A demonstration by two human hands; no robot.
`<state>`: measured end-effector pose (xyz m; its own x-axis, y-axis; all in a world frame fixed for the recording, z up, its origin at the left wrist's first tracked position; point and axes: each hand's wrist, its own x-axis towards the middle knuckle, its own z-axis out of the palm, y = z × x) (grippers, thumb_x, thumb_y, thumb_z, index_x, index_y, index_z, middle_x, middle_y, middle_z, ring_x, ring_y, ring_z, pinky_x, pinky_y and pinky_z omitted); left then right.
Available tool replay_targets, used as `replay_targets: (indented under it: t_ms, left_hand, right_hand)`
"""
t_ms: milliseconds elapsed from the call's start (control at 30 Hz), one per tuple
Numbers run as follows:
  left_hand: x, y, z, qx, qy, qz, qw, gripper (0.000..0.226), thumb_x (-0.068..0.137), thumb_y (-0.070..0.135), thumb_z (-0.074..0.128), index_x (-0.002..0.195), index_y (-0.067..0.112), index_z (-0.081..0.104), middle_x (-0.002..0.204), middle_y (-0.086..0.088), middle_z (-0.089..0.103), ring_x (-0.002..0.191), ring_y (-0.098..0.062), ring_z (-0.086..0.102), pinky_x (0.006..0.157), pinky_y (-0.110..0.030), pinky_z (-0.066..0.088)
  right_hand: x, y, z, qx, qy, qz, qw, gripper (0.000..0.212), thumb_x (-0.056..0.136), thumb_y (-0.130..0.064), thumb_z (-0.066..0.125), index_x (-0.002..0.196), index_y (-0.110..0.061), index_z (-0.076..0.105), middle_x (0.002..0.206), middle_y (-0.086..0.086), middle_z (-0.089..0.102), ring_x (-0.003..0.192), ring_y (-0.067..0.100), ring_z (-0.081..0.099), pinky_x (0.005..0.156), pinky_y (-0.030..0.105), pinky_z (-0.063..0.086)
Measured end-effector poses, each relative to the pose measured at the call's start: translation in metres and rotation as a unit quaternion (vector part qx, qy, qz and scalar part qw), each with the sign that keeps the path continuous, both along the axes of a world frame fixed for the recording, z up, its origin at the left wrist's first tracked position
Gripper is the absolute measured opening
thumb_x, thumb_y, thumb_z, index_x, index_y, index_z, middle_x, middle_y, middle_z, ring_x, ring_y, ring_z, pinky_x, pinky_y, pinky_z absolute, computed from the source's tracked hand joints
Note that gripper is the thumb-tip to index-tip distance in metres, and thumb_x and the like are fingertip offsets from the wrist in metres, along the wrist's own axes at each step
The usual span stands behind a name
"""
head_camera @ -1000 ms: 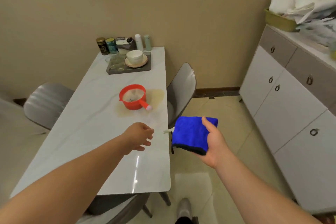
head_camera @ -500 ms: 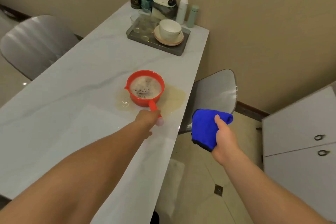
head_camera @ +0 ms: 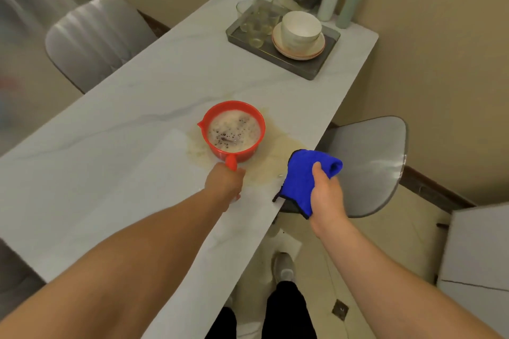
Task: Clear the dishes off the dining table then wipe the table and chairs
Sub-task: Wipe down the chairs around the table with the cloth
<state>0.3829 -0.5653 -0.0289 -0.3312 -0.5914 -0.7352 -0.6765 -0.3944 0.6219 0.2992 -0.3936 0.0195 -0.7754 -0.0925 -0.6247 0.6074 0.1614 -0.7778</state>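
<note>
Both bare arms reach forward; the left hand [head_camera: 224, 181] is curled around a red handle [head_camera: 230, 162], the right hand [head_camera: 326, 195] grips a blue cloth [head_camera: 301, 173], thumb on top

One view only — a wide-angle head camera, looking forward and steeply down from close above the long white marble-patterned table [head_camera: 115, 124]; both forearms enter from the lower frame; the beige wall [head_camera: 440, 36] bends across the upper right.
</note>
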Motion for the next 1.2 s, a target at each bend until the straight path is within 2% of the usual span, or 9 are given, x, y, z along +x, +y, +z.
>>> replay_targets:
  t_ms: [133, 233, 333, 433, 500, 600, 767, 867, 1200]
  left_hand:
    - [0.007, -0.003, 0.007, -0.081, -0.029, -0.034, 0.996, 0.018, 0.094, 0.029, 0.058, 0.09, 0.012, 0.057, 0.076, -0.009, 0.059, 0.058, -0.024, 0.061, 0.06, -0.033, 0.057]
    - [0.008, -0.001, 0.011, -0.098, -0.046, -0.035, 0.994, 0.018, 0.095, 0.031, 0.058, 0.093, 0.014, 0.056, 0.078, -0.01, 0.059, 0.058, -0.024, 0.06, 0.062, -0.035, 0.058]
    - [0.008, -0.001, 0.017, -0.117, -0.06, -0.03, 0.991, 0.02, 0.094, 0.033, 0.06, 0.094, 0.013, 0.058, 0.082, -0.011, 0.061, 0.061, -0.025, 0.06, 0.061, -0.038, 0.058]
    - [0.009, -0.004, 0.025, -0.144, -0.069, -0.035, 0.987, 0.025, 0.092, 0.032, 0.06, 0.092, 0.007, 0.06, 0.079, -0.014, 0.063, 0.061, -0.027, 0.059, 0.06, -0.043, 0.056]
    - [0.009, -0.004, 0.028, -0.158, -0.081, -0.035, 0.984, 0.033, 0.09, 0.032, 0.059, 0.094, -0.001, 0.061, 0.076, -0.016, 0.062, 0.06, -0.028, 0.058, 0.067, -0.052, 0.059]
    - [0.006, -0.003, 0.033, -0.151, -0.068, -0.013, 0.986, 0.032, 0.09, 0.03, 0.06, 0.097, -0.001, 0.061, 0.074, -0.011, 0.059, 0.056, -0.026, 0.056, 0.063, -0.043, 0.059]
    - [-0.007, 0.0, 0.045, -0.138, -0.043, 0.03, 0.989, 0.024, 0.094, 0.027, 0.061, 0.098, 0.003, 0.061, 0.076, -0.009, 0.058, 0.058, -0.024, 0.056, 0.062, -0.035, 0.056]
    - [-0.017, -0.003, 0.05, -0.136, -0.021, 0.055, 0.989, 0.02, 0.094, 0.024, 0.06, 0.096, 0.004, 0.06, 0.077, -0.009, 0.056, 0.058, -0.023, 0.053, 0.059, -0.033, 0.052]
    - [-0.042, -0.015, 0.076, -0.144, -0.014, 0.12, 0.982, 0.013, 0.097, 0.022, 0.062, 0.092, 0.01, 0.058, 0.083, -0.008, 0.055, 0.061, -0.019, 0.053, 0.053, -0.027, 0.048]
  right_hand:
    - [-0.027, -0.006, -0.002, 0.066, 0.167, 0.109, 0.978, 0.042, 0.105, -0.035, 0.048, 0.146, -0.038, 0.041, 0.11, -0.013, 0.063, 0.091, -0.001, 0.064, 0.075, 0.019, 0.048]
    - [-0.033, -0.012, -0.035, 0.153, 0.292, 0.269, 0.905, 0.063, 0.101, -0.025, 0.054, 0.157, -0.032, 0.027, 0.149, -0.002, 0.048, 0.133, 0.018, 0.049, 0.108, 0.037, 0.045]
    - [-0.007, -0.015, -0.089, 0.299, 0.36, 0.54, 0.699, 0.075, 0.097, -0.028, 0.056, 0.161, -0.027, 0.016, 0.169, -0.003, 0.016, 0.155, 0.027, 0.008, 0.125, 0.052, 0.016]
    - [0.031, -0.004, -0.12, 0.253, 0.422, 0.723, 0.484, 0.081, 0.094, -0.043, 0.051, 0.162, -0.026, 0.01, 0.171, 0.001, 0.007, 0.156, 0.032, -0.002, 0.124, 0.058, 0.0]
    - [0.036, 0.004, -0.135, 0.203, 0.459, 0.757, 0.419, 0.083, 0.093, -0.059, 0.045, 0.162, -0.025, 0.015, 0.17, 0.003, 0.013, 0.156, 0.033, 0.004, 0.123, 0.06, 0.003]
    - [0.0, 0.001, -0.138, 0.228, 0.473, 0.738, 0.425, 0.085, 0.092, -0.07, 0.032, 0.162, -0.026, 0.014, 0.17, 0.001, 0.013, 0.156, 0.031, 0.003, 0.123, 0.059, 0.006]
    - [-0.138, -0.017, -0.134, 0.396, 0.376, 0.592, 0.593, 0.089, 0.092, -0.077, 0.018, 0.162, -0.025, -0.002, 0.171, 0.0, -0.006, 0.156, 0.03, -0.01, 0.123, 0.06, 0.002]
    - [-0.166, -0.044, -0.128, 0.421, 0.325, 0.581, 0.616, 0.094, 0.089, -0.081, 0.014, 0.162, -0.025, -0.007, 0.17, 0.002, -0.01, 0.155, 0.033, -0.014, 0.123, 0.06, -0.003]
    - [0.019, -0.033, -0.134, 0.126, 0.458, 0.822, 0.314, 0.076, 0.096, -0.066, 0.023, 0.162, -0.031, 0.006, 0.17, -0.007, -0.002, 0.156, 0.025, -0.014, 0.12, 0.061, -0.01]
